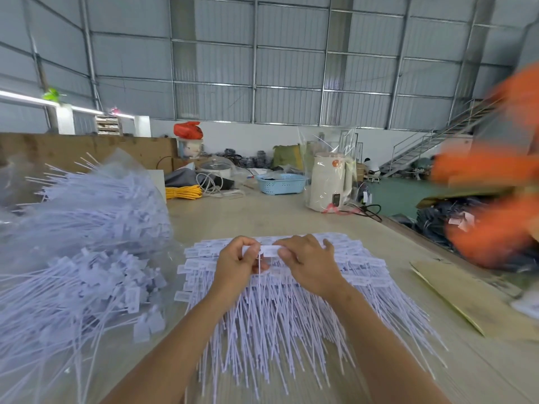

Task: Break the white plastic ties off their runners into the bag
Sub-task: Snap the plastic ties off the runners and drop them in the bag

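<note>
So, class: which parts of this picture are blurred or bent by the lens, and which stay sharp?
Head view: the orange shapes at the right edge are smeared by motion blur; the wall and roof lines bow from the wide-angle lens; both hands, left and right, pinching a white tie, read fairly sharp under even, soft light.

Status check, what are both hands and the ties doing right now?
Left hand and right hand both pinching one white tie over the stack of ties. Bag of loose ties lies left. Nothing in the way.

ties (291, 310) stacked centre on table (291, 217) | bag (73, 228) left | basket (280, 183), kettle (328, 182) behind — cardboard (466, 298) right
</note>
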A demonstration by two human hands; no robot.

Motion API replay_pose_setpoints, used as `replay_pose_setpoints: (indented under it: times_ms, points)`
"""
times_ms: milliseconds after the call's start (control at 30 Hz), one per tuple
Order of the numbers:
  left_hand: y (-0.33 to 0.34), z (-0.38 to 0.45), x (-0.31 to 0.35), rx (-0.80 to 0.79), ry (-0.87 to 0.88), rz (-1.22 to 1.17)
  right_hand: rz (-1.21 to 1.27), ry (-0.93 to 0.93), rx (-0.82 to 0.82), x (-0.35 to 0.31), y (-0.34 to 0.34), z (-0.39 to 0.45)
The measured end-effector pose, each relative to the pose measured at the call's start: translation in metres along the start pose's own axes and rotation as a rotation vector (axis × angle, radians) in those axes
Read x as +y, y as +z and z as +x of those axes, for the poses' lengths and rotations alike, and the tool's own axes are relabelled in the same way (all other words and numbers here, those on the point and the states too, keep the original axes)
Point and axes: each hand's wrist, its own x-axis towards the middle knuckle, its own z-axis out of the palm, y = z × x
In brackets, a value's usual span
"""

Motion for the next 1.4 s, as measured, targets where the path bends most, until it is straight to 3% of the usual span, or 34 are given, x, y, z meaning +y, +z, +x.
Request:
replay_pose_setpoints:
  times_ms: [133, 300, 500, 700, 867, 1033, 1200, 1400]
  points:
    - [0.002, 0.001, -0.001, -0.03, 0.006, 0.013, -0.126, 0.023, 0.022, -0.006, 0.007, 0.004]
    - [0.005, 0.003, -0.002, 0.023, -0.119, -0.14, -0.016, 0.022, 0.001, -0.012, 0.009, 0.009]
    - [0.005, 0.0, -0.005, -0.021, -0.156, -0.099, 0.068, 0.1, -0.133, -0.01, 0.01, 0.008]
    - [0.005, -0.002, -0.005, -0.059, -0.087, -0.063, 0.134, 0.065, -0.207, -0.014, 0.007, 0.016]
    - [0.004, -0.001, -0.002, 0.002, -0.032, 0.027, 0.183, 0.018, -0.205, -0.013, 0.008, 0.016]
    - [0.005, 0.0, 0.0, 0.001, 0.052, 0.228, 0.171, -0.076, -0.11, -0.009, 0.011, 0.011]
    - [0.01, 0.002, 0.001, 0.035, -0.02, 0.244, 0.081, -0.087, 0.015, -0.012, 0.014, 0.008]
    - [0.013, 0.003, 0.009, 0.041, -0.146, 0.227, -0.225, -0.164, 0.121, -0.016, 0.007, 0.004]
